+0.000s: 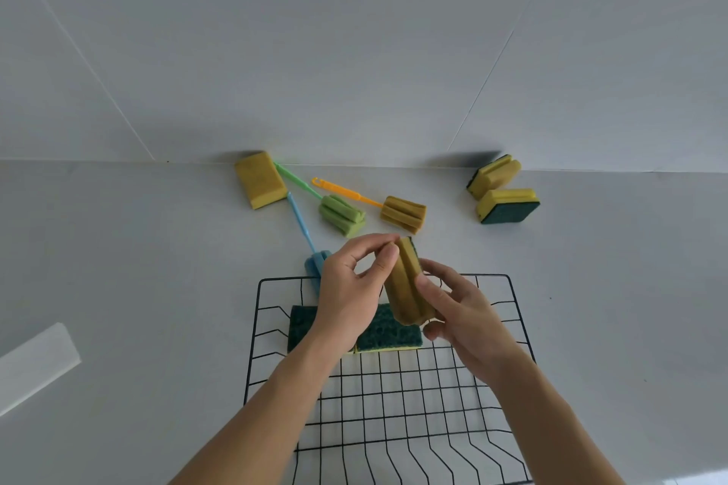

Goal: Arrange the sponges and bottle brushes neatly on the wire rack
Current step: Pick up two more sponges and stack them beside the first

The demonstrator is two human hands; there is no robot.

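In the head view, six sponges could be counted. Two lay green side up, side by side, on the far half of the black wire rack [512, 301], partly hidden by the hands: one [302, 323] under the left wrist and one [388, 333] just right of it. A third, the held sponge [405, 283], stood on end above the rack's far half, gripped between both hands. The left hand [352, 287] pinched its top edge with thumb and fingertips; the right hand [457, 307] clasped its lower side. Beyond the rack lay a plain yellow sponge [260, 179] to the far left, and two yellow-and-green sponges touching each other, one [494, 175] against the wall and one [508, 206] just nearer. Three bottle brushes lay beyond the rack: blue [305, 236], its head at the rack's far left corner, green [340, 215] and orange [402, 213].
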